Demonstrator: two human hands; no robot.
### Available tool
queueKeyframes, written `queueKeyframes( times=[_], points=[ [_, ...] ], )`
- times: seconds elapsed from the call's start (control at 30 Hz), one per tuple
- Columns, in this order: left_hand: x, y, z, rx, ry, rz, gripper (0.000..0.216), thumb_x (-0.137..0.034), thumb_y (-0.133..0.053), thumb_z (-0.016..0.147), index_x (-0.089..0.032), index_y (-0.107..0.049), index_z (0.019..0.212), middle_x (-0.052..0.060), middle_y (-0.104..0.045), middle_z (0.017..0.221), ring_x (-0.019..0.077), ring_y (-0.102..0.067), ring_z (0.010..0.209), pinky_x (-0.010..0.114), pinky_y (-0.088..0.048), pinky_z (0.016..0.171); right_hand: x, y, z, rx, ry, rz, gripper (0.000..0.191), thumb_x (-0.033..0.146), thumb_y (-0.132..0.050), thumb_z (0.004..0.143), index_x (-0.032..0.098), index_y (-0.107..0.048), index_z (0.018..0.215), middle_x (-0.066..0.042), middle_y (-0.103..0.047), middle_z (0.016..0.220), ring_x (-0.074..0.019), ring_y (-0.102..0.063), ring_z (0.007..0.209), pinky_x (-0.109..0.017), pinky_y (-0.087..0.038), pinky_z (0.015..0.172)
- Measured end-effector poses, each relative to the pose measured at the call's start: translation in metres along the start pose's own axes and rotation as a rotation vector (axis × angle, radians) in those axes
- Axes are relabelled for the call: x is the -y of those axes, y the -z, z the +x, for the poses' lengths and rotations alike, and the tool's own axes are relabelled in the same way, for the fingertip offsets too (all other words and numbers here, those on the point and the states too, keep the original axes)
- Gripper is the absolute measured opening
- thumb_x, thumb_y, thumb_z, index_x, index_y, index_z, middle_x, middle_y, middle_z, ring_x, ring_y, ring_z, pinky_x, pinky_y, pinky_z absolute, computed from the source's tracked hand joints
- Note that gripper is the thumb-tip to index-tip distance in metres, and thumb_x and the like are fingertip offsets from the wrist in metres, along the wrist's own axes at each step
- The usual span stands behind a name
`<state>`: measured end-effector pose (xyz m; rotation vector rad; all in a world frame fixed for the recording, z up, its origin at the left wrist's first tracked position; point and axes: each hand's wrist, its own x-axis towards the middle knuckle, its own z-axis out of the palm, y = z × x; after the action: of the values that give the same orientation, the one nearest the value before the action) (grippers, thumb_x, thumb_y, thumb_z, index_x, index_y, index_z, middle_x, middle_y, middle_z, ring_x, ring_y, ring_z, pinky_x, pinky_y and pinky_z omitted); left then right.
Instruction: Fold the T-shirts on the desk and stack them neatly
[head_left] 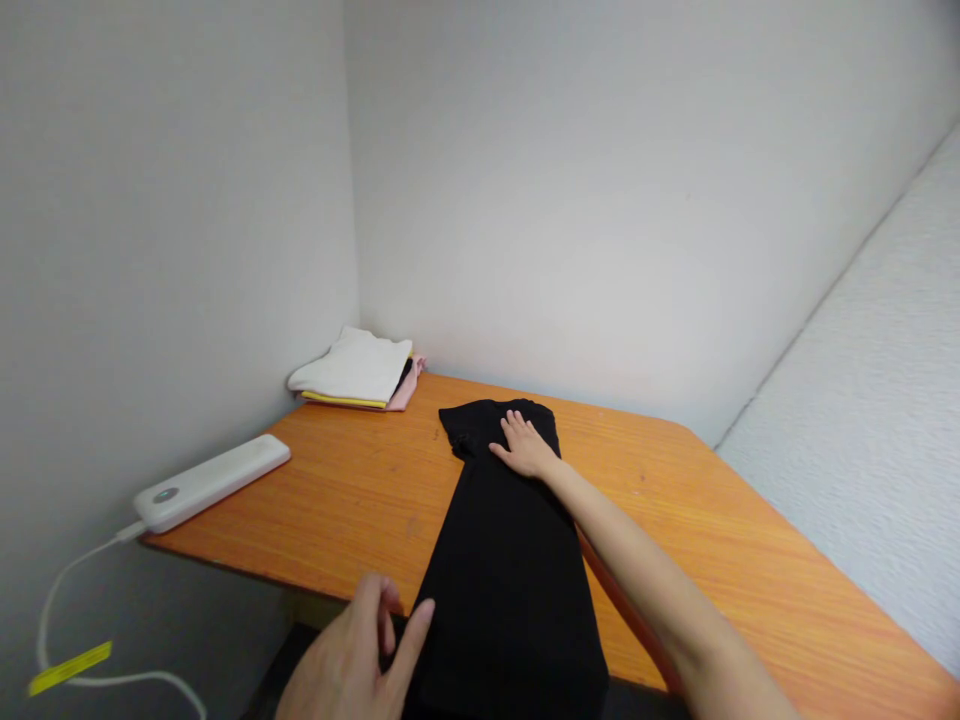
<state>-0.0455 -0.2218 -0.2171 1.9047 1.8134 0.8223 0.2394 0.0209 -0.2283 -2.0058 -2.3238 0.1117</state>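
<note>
A black T-shirt point(517, 570) lies folded lengthwise on the wooden table point(352, 500), its sleeve sticking out to the left at the far end. The near end reaches over the table's front edge. My right hand point(525, 447) rests flat on the upper part of the shirt, fingers stretched out and slightly spread. At the lower left, my left hand point(352, 650) is by the shirt's left edge. Its fingers are bent and the thumb stands apart from them, with no cloth visible between.
Folded clothes point(356, 365) in white, yellow, black and pink are stacked in the far left corner. A white power bank-like device point(214, 482) with a cable point(56, 590) lies at the left edge. Walls point(600, 200) border the table at the back and left.
</note>
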Motion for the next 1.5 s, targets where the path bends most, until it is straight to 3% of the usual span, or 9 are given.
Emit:
queueKeyframes(
  times=[0.1,0.17,0.37,0.53,0.73,0.9,1.1,1.3,1.5],
  points=[
    [-0.019,0.016,0.059,-0.048,-0.085,0.112,0.031,-0.05,-0.038,0.096,-0.023,-0.052,0.092,0.004,-0.068,0.078,0.0219,-0.068,0.077,0.029,-0.045,0.068,0.017,-0.008,-0.004,-0.011,0.0,0.025,0.093,0.071,-0.023,0.093,0.002,-0.019,0.156,-0.019,-0.008,0.163,-0.0288,-0.002,0.151,-0.044,-0.005,0.121],
    [-0.031,0.012,0.11,-0.079,-0.14,0.198,0.03,-0.043,-0.036,0.098,-0.019,-0.055,0.1,0.008,-0.071,0.09,0.0231,-0.069,0.087,0.03,-0.046,0.074,0.023,-0.012,-0.006,-0.023,-0.021,0.028,0.095,0.074,-0.023,0.092,0.003,-0.019,0.156,-0.018,-0.009,0.163,-0.0307,-0.003,0.151,-0.047,-0.003,0.121],
    [-0.049,-0.041,0.258,-0.017,-0.145,0.421,0.032,-0.031,-0.048,0.096,-0.009,-0.059,0.116,0.02,-0.066,0.12,0.0284,-0.061,0.116,0.033,-0.043,0.094,0.023,-0.012,-0.008,-0.031,-0.013,0.039,0.095,0.076,-0.026,0.09,0.009,-0.019,0.157,-0.016,-0.008,0.163,-0.0321,-0.003,0.151,-0.05,-0.003,0.12],
    [-0.047,-0.07,0.318,0.036,-0.089,0.509,0.042,-0.043,-0.058,0.092,-0.008,-0.062,0.116,0.02,-0.064,0.123,0.0302,-0.058,0.12,0.043,-0.045,0.1,0.023,-0.009,-0.009,-0.043,0.006,0.066,0.099,0.08,-0.024,0.088,0.009,-0.021,0.157,-0.016,-0.008,0.163,-0.0328,-0.003,0.151,-0.051,-0.003,0.12],
    [-0.041,-0.082,0.345,0.195,-0.074,0.531,0.04,-0.049,-0.059,0.093,-0.015,-0.063,0.115,0.009,-0.065,0.118,0.0229,-0.063,0.108,0.047,-0.05,0.095,0.025,-0.006,-0.011,-0.036,0.007,0.101,0.102,0.082,-0.023,0.086,0.009,-0.02,0.157,-0.016,-0.006,0.163,-0.0335,-0.003,0.151,-0.051,-0.001,0.12],
    [-0.047,-0.073,0.357,0.285,-0.088,0.489,0.035,-0.041,-0.059,0.095,-0.016,-0.06,0.119,0.008,-0.063,0.119,0.021,-0.064,0.103,0.043,-0.054,0.088,0.025,-0.006,-0.012,-0.036,-0.014,0.12,0.102,0.083,-0.019,0.086,0.009,-0.019,0.157,-0.015,-0.007,0.163,-0.0326,-0.001,0.151,-0.051,-0.001,0.12],
    [-0.07,-0.063,0.363,0.339,-0.062,0.468,0.033,-0.042,-0.058,0.095,-0.014,-0.062,0.112,0.006,-0.067,0.105,0.0166,-0.066,0.088,0.036,-0.057,0.078,0.032,0.0,-0.014,-0.037,-0.028,0.116,0.105,0.081,-0.032,0.085,0.004,-0.02,0.156,-0.018,-0.006,0.162,-0.0348,0.0,0.151,-0.052,-0.002,0.12],
    [-0.107,-0.07,0.366,0.356,-0.131,0.478,0.035,-0.047,-0.057,0.095,-0.013,-0.066,0.094,0.003,-0.069,0.087,0.0143,-0.066,0.077,0.034,-0.055,0.075,0.084,0.022,-0.036,0.036,-0.036,0.173,0.078,0.052,-0.035,0.097,-0.003,-0.028,0.152,-0.025,-0.019,0.159,-0.0394,-0.016,0.148,-0.055,-0.017,0.118],
    [-0.134,-0.1,0.348,0.385,-0.277,0.45,0.041,-0.052,-0.057,0.092,-0.013,-0.068,0.087,0.003,-0.071,0.081,0.0149,-0.067,0.074,0.034,-0.053,0.075,0.129,0.028,-0.06,0.166,-0.051,0.111,0.093,0.049,-0.06,0.085,-0.005,-0.024,0.152,-0.03,-0.021,0.156,-0.0452,-0.027,0.143,-0.061,-0.027,0.113]
  ],
)
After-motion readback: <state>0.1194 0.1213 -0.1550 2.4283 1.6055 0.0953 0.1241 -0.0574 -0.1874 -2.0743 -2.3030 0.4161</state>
